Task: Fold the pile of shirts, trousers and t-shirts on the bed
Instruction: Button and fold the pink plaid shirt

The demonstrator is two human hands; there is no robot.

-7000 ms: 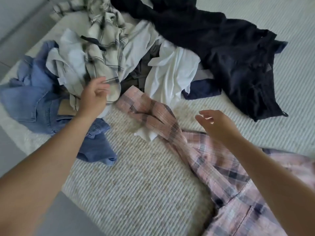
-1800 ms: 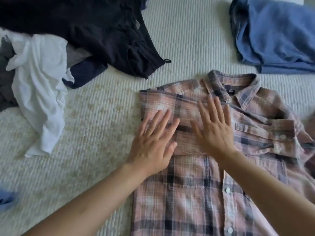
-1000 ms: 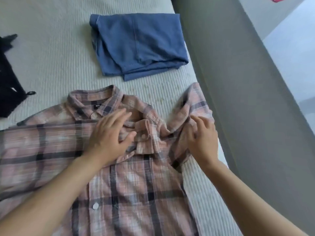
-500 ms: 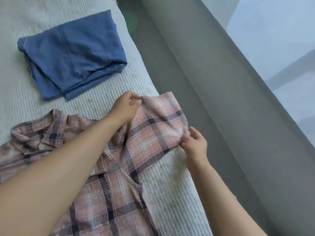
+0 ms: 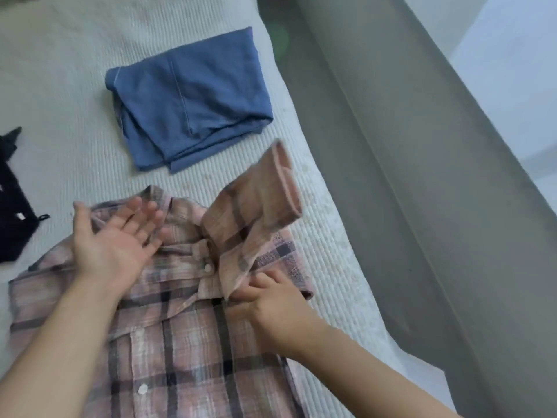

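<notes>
A pink plaid shirt lies front-up on the white ribbed bed, collar pointing away from me. Its right sleeve stands up in mid-air, swinging over toward the shirt's chest. My right hand pinches the lower edge of that sleeve near the shoulder seam. My left hand hovers over the collar area with its palm showing and fingers spread, blurred and holding nothing.
A folded blue garment lies beyond the shirt near the bed's right edge. A black garment pokes in from the left. A grey strip runs along the right side of the mattress.
My left hand has let go of the sleeve's cuff and moved left over the collar. The sleeve is flipping inward over the shirt. My right hand moved in with the sleeve's edge.
</notes>
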